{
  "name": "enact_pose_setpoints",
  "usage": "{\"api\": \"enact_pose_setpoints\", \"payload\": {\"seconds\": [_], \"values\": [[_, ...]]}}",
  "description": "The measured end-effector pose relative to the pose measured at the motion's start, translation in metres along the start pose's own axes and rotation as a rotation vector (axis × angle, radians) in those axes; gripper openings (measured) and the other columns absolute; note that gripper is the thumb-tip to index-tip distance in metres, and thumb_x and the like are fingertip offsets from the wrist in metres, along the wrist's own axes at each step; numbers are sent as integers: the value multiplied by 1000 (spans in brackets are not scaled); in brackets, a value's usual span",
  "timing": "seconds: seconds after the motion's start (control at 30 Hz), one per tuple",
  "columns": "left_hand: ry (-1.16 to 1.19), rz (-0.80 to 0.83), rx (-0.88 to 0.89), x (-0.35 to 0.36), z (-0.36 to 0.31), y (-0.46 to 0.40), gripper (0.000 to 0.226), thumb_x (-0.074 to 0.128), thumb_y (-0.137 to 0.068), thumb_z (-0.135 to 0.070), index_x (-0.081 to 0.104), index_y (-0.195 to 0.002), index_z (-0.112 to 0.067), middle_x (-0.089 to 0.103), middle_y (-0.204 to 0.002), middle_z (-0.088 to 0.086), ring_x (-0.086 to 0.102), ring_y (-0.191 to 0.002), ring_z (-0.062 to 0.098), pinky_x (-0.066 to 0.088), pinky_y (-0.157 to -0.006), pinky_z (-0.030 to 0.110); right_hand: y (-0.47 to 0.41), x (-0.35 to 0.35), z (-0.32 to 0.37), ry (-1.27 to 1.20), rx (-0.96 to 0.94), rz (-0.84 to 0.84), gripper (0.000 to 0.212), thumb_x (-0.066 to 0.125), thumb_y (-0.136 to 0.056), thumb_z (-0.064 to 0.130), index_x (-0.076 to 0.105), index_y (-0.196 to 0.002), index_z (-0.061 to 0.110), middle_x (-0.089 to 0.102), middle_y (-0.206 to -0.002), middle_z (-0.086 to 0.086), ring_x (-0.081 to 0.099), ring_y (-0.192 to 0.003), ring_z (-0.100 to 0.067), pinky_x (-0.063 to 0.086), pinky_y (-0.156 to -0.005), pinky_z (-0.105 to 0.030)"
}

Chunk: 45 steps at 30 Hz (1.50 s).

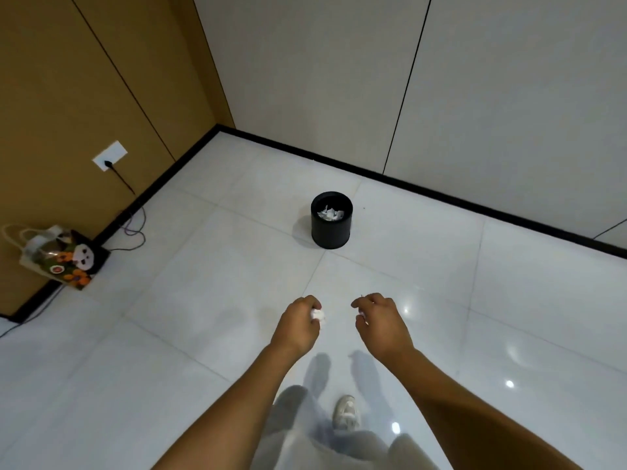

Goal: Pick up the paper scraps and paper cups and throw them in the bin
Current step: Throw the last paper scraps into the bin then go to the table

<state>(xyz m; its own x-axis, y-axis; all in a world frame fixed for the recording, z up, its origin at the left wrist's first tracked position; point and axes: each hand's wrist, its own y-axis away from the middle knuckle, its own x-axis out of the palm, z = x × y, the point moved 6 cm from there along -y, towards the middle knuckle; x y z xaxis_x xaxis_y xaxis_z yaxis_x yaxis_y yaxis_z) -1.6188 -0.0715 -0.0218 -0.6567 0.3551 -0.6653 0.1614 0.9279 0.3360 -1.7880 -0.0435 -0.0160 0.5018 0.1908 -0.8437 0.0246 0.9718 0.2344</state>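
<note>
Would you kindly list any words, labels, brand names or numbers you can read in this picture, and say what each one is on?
No text can be read anywhere in this view.
Patterned gift bag by the wall: flower and animal artwork and a small round red badge, too blurred to tell whether it carries lettering.
Black bin: plain, no label visible.
Paper scraps in the bin: no print visible.
Wall socket: no marking legible.
Shoe: no logo legible.

No words, brands or numbers can be read anywhere. The gift bag (64,257) by the wall bears only pictures.
</note>
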Motion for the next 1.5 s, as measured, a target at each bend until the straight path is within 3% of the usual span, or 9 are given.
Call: {"api": "enact_pose_setpoints", "payload": {"seconds": [0.57,0.87,1.23,1.5], "values": [[-140,129,50,-93,-34,-343,25,50,-90,-4,57,-114,-9,59,-117,9,55,-107,21,44,-90,25,-339,-51,20,-73,107,16,35,47,-95,12,59,-127,18,54,-128,-2,44,-119,-21,47,-91,-31],[-176,188,31,-103,-53,-491,27,51,-91,-6,56,-117,-9,58,-122,9,55,-111,23,43,-93,27,-477,-63,1,-91,165,57,35,48,-94,13,59,-127,19,54,-129,-4,45,-118,-23,46,-94,-31],[-244,291,-58,-54,-37,-675,22,54,-91,-8,55,-113,-12,58,-119,8,57,-106,22,44,-86,22,-655,-17,-61,-115,246,208,37,49,-95,16,56,-132,17,50,-137,-6,42,-124,-25,46,-97,-35],[-244,367,-92,28,41,-750,25,55,-93,-11,54,-118,-15,58,-121,4,58,-108,21,50,-93,32,-737,108,-129,-262,423,193,34,48,-93,11,62,-123,15,55,-124,-6,50,-114,-27,50,-88,-36]]}}
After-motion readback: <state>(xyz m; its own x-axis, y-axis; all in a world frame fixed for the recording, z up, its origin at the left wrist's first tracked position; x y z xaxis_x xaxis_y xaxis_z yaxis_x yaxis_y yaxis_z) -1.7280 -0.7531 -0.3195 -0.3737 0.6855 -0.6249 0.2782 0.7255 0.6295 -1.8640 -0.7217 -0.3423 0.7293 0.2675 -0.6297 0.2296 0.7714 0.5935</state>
